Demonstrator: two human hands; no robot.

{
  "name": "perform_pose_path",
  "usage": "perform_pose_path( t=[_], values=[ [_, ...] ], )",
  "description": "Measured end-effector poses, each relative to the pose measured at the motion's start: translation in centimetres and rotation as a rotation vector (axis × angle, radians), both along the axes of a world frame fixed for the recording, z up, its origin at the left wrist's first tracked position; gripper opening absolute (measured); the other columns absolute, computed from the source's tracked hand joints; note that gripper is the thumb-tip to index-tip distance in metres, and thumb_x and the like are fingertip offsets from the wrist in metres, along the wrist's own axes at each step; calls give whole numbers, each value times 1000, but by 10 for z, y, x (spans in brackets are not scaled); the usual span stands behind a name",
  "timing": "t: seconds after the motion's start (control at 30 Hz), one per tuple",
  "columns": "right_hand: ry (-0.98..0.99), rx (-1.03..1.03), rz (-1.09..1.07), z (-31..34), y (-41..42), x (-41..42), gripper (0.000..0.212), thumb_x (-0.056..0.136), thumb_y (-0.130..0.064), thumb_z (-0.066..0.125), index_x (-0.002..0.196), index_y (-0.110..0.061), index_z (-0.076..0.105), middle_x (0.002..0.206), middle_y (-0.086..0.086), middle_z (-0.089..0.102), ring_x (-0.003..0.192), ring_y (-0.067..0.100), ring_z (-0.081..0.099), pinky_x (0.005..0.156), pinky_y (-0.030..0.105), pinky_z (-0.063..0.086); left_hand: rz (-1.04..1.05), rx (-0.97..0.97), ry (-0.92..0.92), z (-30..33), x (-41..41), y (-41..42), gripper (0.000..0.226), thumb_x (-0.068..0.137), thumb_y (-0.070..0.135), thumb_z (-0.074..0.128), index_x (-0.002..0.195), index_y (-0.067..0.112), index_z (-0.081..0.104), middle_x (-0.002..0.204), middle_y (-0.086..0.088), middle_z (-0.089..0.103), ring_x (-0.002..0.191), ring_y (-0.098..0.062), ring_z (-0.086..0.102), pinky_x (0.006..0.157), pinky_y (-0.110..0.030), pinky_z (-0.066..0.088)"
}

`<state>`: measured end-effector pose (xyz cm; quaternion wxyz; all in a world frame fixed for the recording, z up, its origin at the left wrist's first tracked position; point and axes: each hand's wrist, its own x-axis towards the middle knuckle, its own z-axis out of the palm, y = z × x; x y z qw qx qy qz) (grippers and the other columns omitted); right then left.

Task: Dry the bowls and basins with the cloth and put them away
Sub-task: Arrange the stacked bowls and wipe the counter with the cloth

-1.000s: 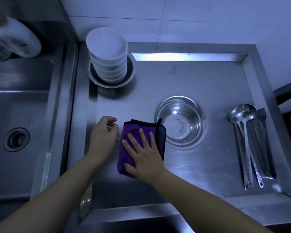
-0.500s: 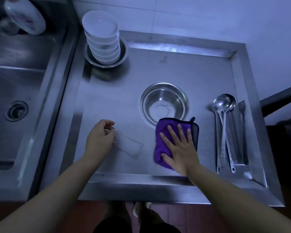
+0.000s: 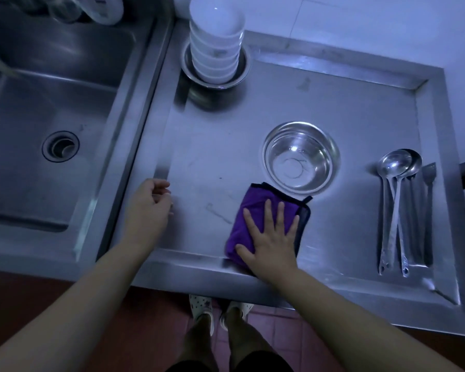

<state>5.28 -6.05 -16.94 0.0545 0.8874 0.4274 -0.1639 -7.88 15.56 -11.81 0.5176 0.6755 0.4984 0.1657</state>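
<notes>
On the steel drainboard, near its front edge, the right hand lies flat on a folded purple cloth, its fingers straight and spread apart, the thumb out to the left against the cloth's lower corner. The cloth has a dark trim and a small loop at its far right corner, and it sits just in front of an upright steel basin, close to the basin's rim; whether the two touch cannot be told. The left hand rests at the left side of the drainboard beside the raised ridge that divides it from the sink, with its fingers loosely curled and nothing held in them. At the far left corner of the drainboard a stack of white bowls stands nested inside a second steel basin, the stack leaning slightly. Well to the right of the cloth, two steel ladles lie side by side with their bowls toward the wall and their handles pointing to the front, and a flat-bladed utensil lies just beside them on the right. The sink shows its round drain. Below the counter's edge the person's feet in light perforated shoes stand on a reddish tiled floor.
</notes>
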Motion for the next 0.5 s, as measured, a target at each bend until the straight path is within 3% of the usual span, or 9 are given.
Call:
perform_pose_path(
  t=[0.2,0.37,0.5],
  values=[
    [175,68,328,-2,90,-73,74,83,-72,11,149,-40,3,159,9,-16,139,34,-31,104,62,-26,50,75,-25,7,-34,27,17,94,6,49,104,18,55,89,0,62,75,-17,63,64,-26,56],
    [183,62,419,2,119,-117,79,85,-70,14,151,-29,-1,160,11,-11,142,35,-24,107,64,-18,55,109,8,11,-59,47,17,95,7,49,106,19,54,88,5,60,78,-19,63,67,-34,55],
    [176,59,486,11,97,-118,74,87,-65,14,151,-28,12,160,8,-1,146,31,-14,111,58,-17,29,113,40,9,-59,45,15,94,8,49,102,19,55,84,6,60,74,-15,63,64,-31,55]
  ],
)
